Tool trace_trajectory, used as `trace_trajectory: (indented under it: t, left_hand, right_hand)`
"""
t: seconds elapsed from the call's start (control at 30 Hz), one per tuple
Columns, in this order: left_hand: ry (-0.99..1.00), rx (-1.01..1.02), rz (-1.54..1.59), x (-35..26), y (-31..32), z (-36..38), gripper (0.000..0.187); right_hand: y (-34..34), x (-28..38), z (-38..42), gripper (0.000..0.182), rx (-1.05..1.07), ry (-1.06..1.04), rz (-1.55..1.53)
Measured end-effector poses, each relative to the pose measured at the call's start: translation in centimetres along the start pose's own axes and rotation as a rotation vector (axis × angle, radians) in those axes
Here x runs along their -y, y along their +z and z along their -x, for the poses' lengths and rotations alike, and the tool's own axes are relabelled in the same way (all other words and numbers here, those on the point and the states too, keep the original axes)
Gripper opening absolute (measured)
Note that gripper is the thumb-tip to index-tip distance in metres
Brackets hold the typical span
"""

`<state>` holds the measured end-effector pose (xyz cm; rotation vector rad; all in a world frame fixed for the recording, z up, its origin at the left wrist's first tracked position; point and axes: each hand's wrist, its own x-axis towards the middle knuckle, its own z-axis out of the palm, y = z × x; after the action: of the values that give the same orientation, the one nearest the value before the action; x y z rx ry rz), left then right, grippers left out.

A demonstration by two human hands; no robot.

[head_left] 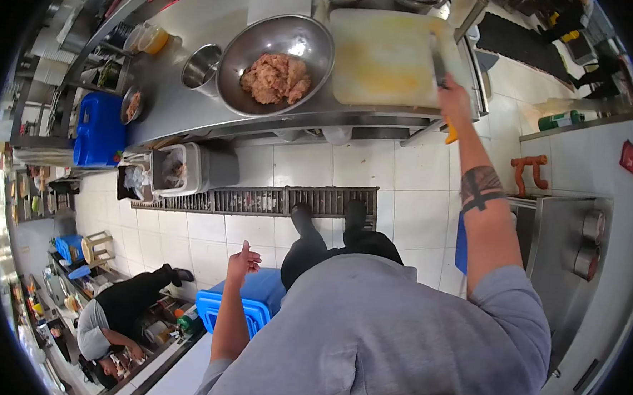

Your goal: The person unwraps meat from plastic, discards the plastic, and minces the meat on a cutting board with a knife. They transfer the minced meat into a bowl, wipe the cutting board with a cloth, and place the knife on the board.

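Mixing bowl [242, 49]: glossy smooth metal.
Cutting board [353, 42], right of mixing bowl: matt plastic.
Jerrycan [98, 132], left of mixing bowl: blue plastic.
Shirt [424, 332], below mixing bowl: matt cloth.

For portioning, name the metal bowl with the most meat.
The large bowl left of the cutting board: it holds a big heap of meat, the small far-left bowl visibly less.

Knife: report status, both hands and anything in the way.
Right hand gripping knife, blade over right part of board. Left hand empty, away from counter. Meat in bowl, left of board. Knife unobstructed.
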<state>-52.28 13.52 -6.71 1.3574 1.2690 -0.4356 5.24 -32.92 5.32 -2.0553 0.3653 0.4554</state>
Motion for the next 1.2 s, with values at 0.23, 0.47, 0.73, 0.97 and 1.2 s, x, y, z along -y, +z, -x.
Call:
trace_trajectory:
  t: [0.23,0.47,0.73,0.97,1.2]
  left_hand:
    - [-0.126,-0.021,0.016,5.8,-0.8,1.2,0.078]
    - [-0.025,-0.004,0.002,5.5,-1.0,2.5,0.079]
    - [-0.054,0.135,-0.118,8.4,-2.9,-1.3,0.079]
    - [-0.093,0.160,-0.169,12.5,-1.7,-3.5,0.076]
    - [-0.108,0.171,-0.327,5.3,5.8,-1.4,0.072]
  right_hand:
    - [8.3,-2.2,0.6,0.062,-0.002,-0.389,0.434]
    - [8.1,-0.8,7.4,0.066,0.283,-0.297,0.446]
    - [5.8,-10.8,19.0,0.066,0.625,-0.002,-0.170]
    - [-0.5,-21.3,25.7,0.061,0.573,0.259,-0.665]
    - [-13.3,-29.2,18.9,0.047,0.004,0.343,-0.756]
